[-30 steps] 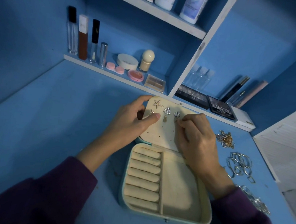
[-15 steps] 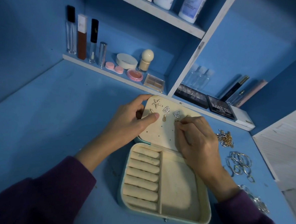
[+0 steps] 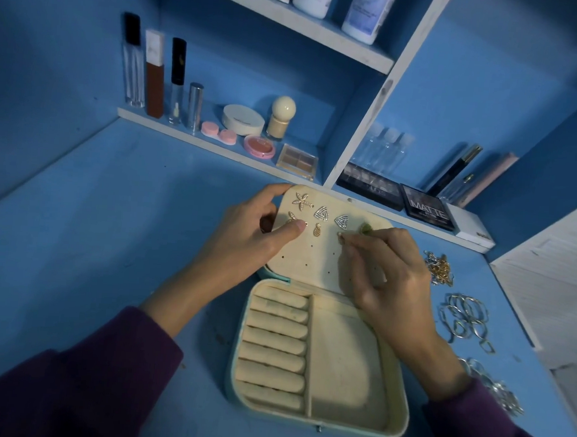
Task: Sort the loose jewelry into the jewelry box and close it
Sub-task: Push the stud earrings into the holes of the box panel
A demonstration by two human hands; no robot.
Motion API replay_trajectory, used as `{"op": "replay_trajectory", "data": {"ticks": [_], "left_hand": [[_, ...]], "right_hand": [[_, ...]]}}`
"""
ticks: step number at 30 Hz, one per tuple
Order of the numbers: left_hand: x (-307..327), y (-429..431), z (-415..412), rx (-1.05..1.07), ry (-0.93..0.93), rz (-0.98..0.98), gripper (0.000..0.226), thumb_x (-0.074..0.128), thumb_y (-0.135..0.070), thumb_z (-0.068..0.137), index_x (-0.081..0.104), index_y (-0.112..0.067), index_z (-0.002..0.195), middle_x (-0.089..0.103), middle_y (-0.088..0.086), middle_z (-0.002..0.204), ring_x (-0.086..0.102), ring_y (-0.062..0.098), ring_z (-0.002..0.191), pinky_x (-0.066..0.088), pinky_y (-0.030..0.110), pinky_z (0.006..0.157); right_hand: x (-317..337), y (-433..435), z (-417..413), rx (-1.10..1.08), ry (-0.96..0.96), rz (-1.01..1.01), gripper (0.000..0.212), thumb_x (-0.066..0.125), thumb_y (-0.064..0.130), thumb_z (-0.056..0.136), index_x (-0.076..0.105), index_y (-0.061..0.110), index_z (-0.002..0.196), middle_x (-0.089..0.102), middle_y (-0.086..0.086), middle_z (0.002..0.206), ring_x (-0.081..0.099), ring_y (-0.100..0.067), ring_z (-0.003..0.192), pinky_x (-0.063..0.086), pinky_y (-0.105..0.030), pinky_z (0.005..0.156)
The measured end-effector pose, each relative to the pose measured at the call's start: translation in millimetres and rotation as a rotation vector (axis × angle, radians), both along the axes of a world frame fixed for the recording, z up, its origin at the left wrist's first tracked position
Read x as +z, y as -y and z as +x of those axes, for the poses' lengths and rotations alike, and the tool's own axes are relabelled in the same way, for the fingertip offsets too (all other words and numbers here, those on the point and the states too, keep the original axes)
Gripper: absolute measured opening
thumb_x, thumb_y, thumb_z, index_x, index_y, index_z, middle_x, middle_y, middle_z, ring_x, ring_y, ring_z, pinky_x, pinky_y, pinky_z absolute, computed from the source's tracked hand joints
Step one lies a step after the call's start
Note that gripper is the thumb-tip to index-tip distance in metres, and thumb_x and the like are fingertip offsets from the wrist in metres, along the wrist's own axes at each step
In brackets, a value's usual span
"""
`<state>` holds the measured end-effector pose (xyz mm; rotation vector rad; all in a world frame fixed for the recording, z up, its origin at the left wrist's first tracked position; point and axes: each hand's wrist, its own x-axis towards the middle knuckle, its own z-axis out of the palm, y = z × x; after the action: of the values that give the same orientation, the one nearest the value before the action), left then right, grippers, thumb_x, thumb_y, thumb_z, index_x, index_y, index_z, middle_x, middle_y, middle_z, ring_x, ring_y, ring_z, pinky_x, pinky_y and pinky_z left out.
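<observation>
The jewelry box (image 3: 400, 404) lies open in the middle of a blue desk (image 3: 111, 224), just in front of the person. Its cream base holds a column of padded ring rolls (image 3: 276, 346) on the left and a plain open compartment (image 3: 345, 363) on the right. The lid (image 3: 311, 257) is folded back away from the person and shows a cream panel pierced with small holes.

Pinned on that panel are a starfish earring (image 3: 302, 201), two triangular earrings (image 3: 322, 213), a pineapple earring (image 3: 317, 230) and a green stud (image 3: 366, 228). The left hand (image 3: 245, 236) holds the lid, with its fingers curled round the left edge and its thumb pressed flat on the panel. The right hand (image 3: 391, 275) pinches a small earring (image 3: 341, 235) between thumb and forefinger, against the panel just below the right triangular one.

To the right of the box, loose on the desk, lie a gold chain pile (image 3: 441, 268), silver link hoops (image 3: 466, 320) and, nearer the person, a silver tangle (image 3: 496, 389).

The walls are blue. A white shelf (image 3: 170, 133) along the back carries cosmetic tubes, a round compact (image 3: 243, 119) and a pink blush pan (image 3: 259, 146). Further right, a black palette (image 3: 428, 210) reads "MATTE".
</observation>
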<state>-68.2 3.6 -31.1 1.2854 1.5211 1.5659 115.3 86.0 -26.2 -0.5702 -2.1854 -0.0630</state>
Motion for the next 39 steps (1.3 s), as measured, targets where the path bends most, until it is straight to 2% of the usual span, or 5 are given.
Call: {"op": "replay_trajectory", "data": {"ticks": [7, 18, 25, 31, 39], "left_hand": [[-1, -1, 0, -0.007, -0.002, 0.004, 0.036, 0.066, -0.032, 0.084, 0.056, -0.035, 0.118, 0.07, 0.006, 0.08, 0.064, 0.023, 0.079, 0.049, 0.032, 0.075], [-3, -1, -1, 0.005, -0.011, 0.0, 0.037, 0.068, -0.024, 0.087, 0.055, -0.031, 0.121, 0.068, 0.007, 0.078, 0.063, 0.023, 0.078, 0.047, 0.023, 0.068], [-2, -1, -1, -0.005, 0.015, -0.004, 0.036, 0.067, -0.021, 0.088, 0.054, -0.031, 0.12, 0.073, 0.0, 0.085, 0.068, 0.013, 0.081, 0.052, 0.022, 0.071], [-3, -1, 0, -0.007, 0.036, -0.011, 0.047, 0.062, -0.037, 0.073, 0.056, -0.034, 0.119, 0.073, -0.003, 0.087, 0.069, 0.015, 0.084, 0.054, 0.036, 0.08], [-5, -3, 0, -0.001, 0.064, 0.01, 0.037, 0.072, -0.024, 0.079, 0.057, -0.039, 0.11, 0.074, -0.005, 0.086, 0.068, 0.014, 0.082, 0.052, 0.019, 0.07]], "right_hand": [[-1, -1, 6, -0.039, 0.082, 0.051, 0.021, 0.055, 0.015, 0.087, 0.072, 0.004, 0.092, 0.061, -0.008, 0.079, 0.051, -0.026, 0.075, 0.042, -0.042, 0.062], [10, -14, 21, -0.119, -0.029, -0.001, 0.02, 0.056, 0.017, 0.088, 0.073, 0.006, 0.089, 0.055, -0.006, 0.08, 0.044, -0.022, 0.077, 0.032, -0.02, 0.073], [20, -44, 55, -0.266, -0.11, -0.348, 0.022, 0.051, 0.021, 0.081, 0.071, 0.019, 0.092, 0.052, 0.009, 0.081, 0.047, -0.017, 0.085, 0.035, -0.013, 0.073], [17, -66, 81, -0.265, 0.173, -0.598, 0.032, 0.059, -0.002, 0.083, 0.067, 0.029, 0.084, 0.065, 0.009, 0.082, 0.056, -0.004, 0.072, 0.038, -0.004, 0.065], [15, -79, 87, -0.106, 0.43, -0.651, 0.028, 0.064, -0.004, 0.08, 0.072, 0.023, 0.08, 0.068, 0.011, 0.082, 0.06, -0.005, 0.08, 0.042, -0.006, 0.072]]}}
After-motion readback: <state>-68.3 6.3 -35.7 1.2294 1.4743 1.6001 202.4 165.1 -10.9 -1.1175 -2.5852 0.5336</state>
